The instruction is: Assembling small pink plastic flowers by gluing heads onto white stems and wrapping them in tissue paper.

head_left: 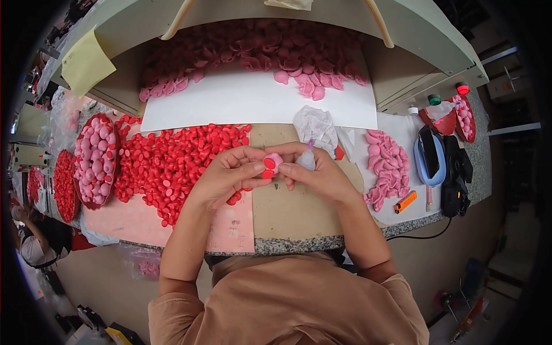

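Note:
Over the middle of the bench, my two hands meet at a small pink and red piece (276, 161). My left hand (237, 171) is closed, pinching the piece between thumb and fingers. A second red bit shows just below it, by the left fingertips. My right hand (323, 177) is closed around a small translucent bottle (307, 161) with a purple needle tip (311, 144) pointing up and away. The right thumb reaches to the pink side of the piece. Left of my hands spreads a heap of glossy red caps (167, 164) on a pink sheet (230, 230).
Pink moulded pieces (310, 83) crowd the white-floored box at the back. More lie on the right (386, 164), near an orange lighter (405, 202). Crumpled tissue (316, 126) sits beyond my right hand. A blue tray (437, 172) holds a dark phone. Filled red baskets (95, 198) stand left.

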A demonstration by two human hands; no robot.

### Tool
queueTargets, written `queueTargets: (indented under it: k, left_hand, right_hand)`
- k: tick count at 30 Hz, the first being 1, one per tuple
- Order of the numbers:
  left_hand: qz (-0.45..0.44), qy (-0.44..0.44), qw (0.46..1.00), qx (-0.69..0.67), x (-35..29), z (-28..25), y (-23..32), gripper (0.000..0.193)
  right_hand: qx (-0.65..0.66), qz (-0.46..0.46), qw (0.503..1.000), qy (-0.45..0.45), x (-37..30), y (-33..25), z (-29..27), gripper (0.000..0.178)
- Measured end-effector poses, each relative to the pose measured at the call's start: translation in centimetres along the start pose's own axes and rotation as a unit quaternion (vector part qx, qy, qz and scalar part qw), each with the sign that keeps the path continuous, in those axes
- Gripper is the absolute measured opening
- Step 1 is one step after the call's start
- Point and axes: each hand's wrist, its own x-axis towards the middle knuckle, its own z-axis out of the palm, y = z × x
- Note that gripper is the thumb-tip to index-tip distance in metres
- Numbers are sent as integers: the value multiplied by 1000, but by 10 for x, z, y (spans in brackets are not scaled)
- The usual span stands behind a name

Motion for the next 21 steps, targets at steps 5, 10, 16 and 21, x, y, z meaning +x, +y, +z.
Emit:
queueTargets:
  k: [5, 10, 16, 21]
  left_hand:
    - [-10, -12, 1000, 9, -4, -2, 2, 25]
    - [-18, -9, 999, 42, -5, -1, 7, 25]
    - [-39, -7, 998, 54, -3, -5, 3, 24]
    - [-33, -5, 998, 49, -8, -5, 3, 20]
  right_hand:
    - [16, 3, 1000, -13, -1, -2, 1, 32]
    - [32, 0, 999, -27, -3, -3, 0, 32]
    - [20, 20, 1000, -12, 0, 3, 1, 30]
    - [41, 51, 998, -27, 1, 4, -1, 30]
